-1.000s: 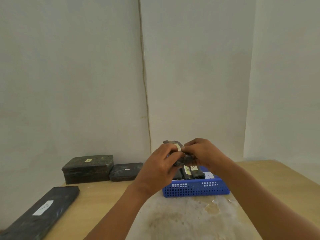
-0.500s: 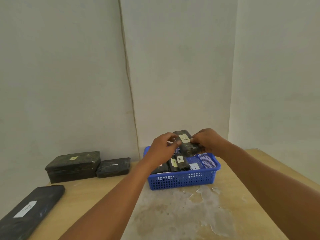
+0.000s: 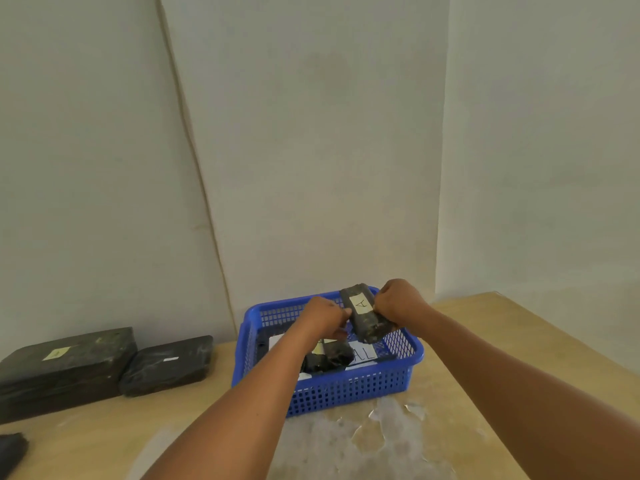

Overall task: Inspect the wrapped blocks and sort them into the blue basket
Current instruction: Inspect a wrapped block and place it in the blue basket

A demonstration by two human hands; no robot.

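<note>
Gripping a dark wrapped block (image 3: 367, 318) from its right side, the right hand (image 3: 398, 303) has its fingers curled round it, holding it above the blue basket (image 3: 346, 389). The block is tilted, its far end raised over the basket's back rim, and a pale label marked "A" (image 3: 361, 304) faces up. The left hand (image 3: 323, 317) meets the block's left edge, fingertips pinching it near the label. Both forearms reach in from the lower edge of the view.

Inside the basket, under the left wrist, lie more dark wrapped blocks (image 3: 327, 358), one showing a yellowish tag, and a white paper (image 3: 362, 355) with writing covers part of the floor.

The basket stands on a light wooden table (image 3: 485, 358) whose surface in front of it is worn and peeling. On the left, against the wall, sit a large dark box (image 3: 65, 368) with a yellow tag and, just beside it, a smaller dark slab (image 3: 166, 363). Another dark object's corner (image 3: 10, 452) shows at the lower left edge.
</note>
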